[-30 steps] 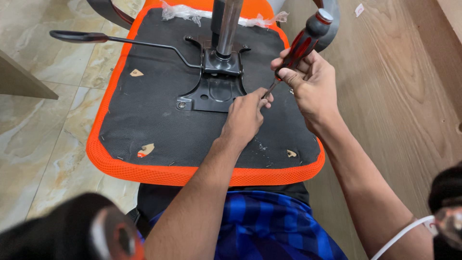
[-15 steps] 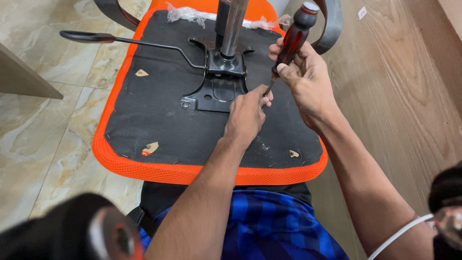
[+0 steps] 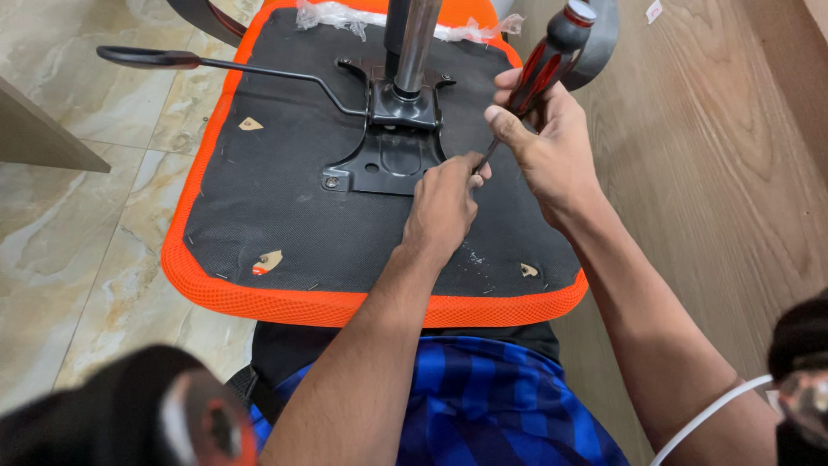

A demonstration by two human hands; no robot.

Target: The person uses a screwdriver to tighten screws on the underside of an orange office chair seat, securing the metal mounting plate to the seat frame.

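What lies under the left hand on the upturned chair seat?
The left hand covers the screwdriver tip and the black metal plate corner; any screw there is hidden.

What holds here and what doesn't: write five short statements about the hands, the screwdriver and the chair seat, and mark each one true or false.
1. The right hand grips a screwdriver with a red and black handle. True.
2. The left hand rests flat on the tiled floor. False: it sits on the black underside of the seat, at the screwdriver's tip beside the metal plate.
3. The seat has an orange mesh edge. True.
4. The chair stands upright on its wheels. False: the seat is turned underside up, with the metal column rising from the plate.
5. A thin lever runs from the plate toward the right hand. False: it points away, over the tiled floor.
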